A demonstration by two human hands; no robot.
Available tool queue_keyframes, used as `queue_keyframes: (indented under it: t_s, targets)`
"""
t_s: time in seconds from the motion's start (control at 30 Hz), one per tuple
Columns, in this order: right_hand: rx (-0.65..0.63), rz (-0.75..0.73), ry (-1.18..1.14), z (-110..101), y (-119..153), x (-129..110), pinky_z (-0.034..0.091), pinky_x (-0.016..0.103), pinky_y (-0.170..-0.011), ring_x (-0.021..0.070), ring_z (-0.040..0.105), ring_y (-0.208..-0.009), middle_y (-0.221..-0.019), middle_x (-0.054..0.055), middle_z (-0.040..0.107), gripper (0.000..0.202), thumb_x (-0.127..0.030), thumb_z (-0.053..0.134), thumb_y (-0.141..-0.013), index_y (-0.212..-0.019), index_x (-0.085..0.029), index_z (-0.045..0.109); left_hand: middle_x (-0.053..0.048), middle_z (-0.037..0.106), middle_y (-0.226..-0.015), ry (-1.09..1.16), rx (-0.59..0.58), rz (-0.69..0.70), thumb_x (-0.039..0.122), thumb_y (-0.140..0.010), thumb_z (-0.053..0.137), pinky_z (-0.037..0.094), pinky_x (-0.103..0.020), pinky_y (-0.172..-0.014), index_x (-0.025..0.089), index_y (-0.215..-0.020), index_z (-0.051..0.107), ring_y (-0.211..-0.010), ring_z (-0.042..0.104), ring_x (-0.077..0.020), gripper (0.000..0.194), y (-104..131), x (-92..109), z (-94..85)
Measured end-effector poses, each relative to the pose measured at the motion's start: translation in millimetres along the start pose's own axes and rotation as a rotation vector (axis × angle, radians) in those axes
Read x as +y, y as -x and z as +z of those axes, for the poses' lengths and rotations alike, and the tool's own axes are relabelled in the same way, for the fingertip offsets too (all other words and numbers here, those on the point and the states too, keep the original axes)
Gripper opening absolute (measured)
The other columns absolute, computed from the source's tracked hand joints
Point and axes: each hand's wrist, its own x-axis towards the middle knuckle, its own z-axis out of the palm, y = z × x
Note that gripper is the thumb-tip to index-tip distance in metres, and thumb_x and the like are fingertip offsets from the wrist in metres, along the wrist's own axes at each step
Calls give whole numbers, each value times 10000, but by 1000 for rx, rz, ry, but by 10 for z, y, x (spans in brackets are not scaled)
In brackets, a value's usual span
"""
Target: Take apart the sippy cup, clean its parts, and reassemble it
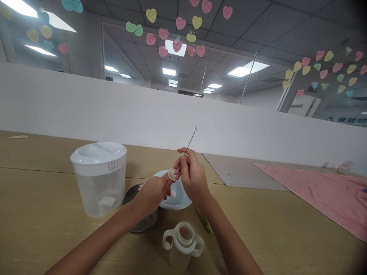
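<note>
My left hand [154, 191] pinches a small round whitish piece [172, 174] between its fingers. Beside it, my right hand [192, 173] grips a thin metal rod [190, 142] that slants up and ends in a small loop. The rod's lower end meets the round piece; whether it passes through cannot be made out. Both hands are above a pale blue bowl [179, 200] with a small white item inside. Nearer to me stands an open bottle [183, 244] with two handles. A dark metal dish [145, 223] lies partly under my left forearm.
A clear container with a white lid [99, 154] stands at the left. Something green [207, 224] lies by my right forearm. A pink cloth [323, 191] covers the table's right side, and a grey sheet [241, 173] lies behind. A white partition [137, 114] borders the back.
</note>
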Motion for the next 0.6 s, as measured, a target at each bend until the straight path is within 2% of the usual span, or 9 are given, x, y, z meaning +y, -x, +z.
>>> queue_keyframes:
  t_s: [0.1,0.2,0.3,0.43,0.6]
  targets:
    - [16,-24,39,10,13,-11,412,200,-542,89,529,-571,-706,-18,566,155,-241,355,-915,-1015,-209,469,21,557,-542,-5,-1,9,408,-919,197,350,-220,-519,176,-643,485,-487,507,-109,462,0,8,-16]
    - [103,-84,51,5,39,-48,419,206,-585,99,547,-640,-746,-1,582,141,-264,399,-906,-969,-197,506,17,563,-553,-54,-34,10,393,-913,200,342,-230,-522,182,-678,479,-495,504,-120,422,2,20,-24]
    - [188,-184,38,-3,78,-67,398,202,-552,86,509,-567,-693,-8,560,165,-260,375,-918,-913,-189,524,3,575,-584,-110,-69,37,358,-908,194,332,-236,-520,186,-704,468,-512,498,-130,383,11,32,-18]
    - [270,-304,143,52,115,13,338,205,-490,77,425,-464,-561,-26,476,283,-231,324,-929,-684,-187,460,3,581,-623,-134,-61,91,281,-892,227,312,-231,-514,190,-743,465,-528,489,-125,295,19,41,-3]
    - [252,-311,238,225,120,159,318,217,-474,88,423,-450,-525,-21,459,323,-224,287,-928,-629,-193,406,18,557,-602,-116,-5,86,309,-896,249,296,-227,-512,184,-732,472,-511,449,-109,303,4,-35,7]
